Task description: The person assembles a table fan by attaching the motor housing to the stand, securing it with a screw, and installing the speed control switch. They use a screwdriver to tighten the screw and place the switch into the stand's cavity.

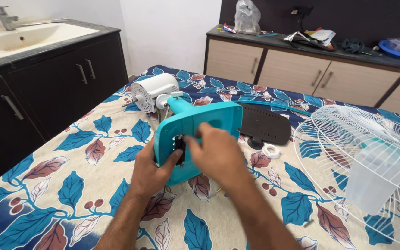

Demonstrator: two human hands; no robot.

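Teal fan base (pixel 195 125) stands tilted on the leaf-print cloth (pixel 70 185), white motor (pixel 151 91) at its far end. Left hand (pixel 151 169) clasps the base's lower edge; right hand (pixel 216 155) pinches a small black part (pixel 180 144) in its opening. Risk: the part slipping inside, or the base tipping toward the white grille (pixel 348 139).

A clear, crinkly plastic bag (pixel 246 16) stands at the back on the far desk (pixel 274 40), by the wall. Further right on that desk lie shiny silver and white packets (pixel 312 37) in a messy heap.
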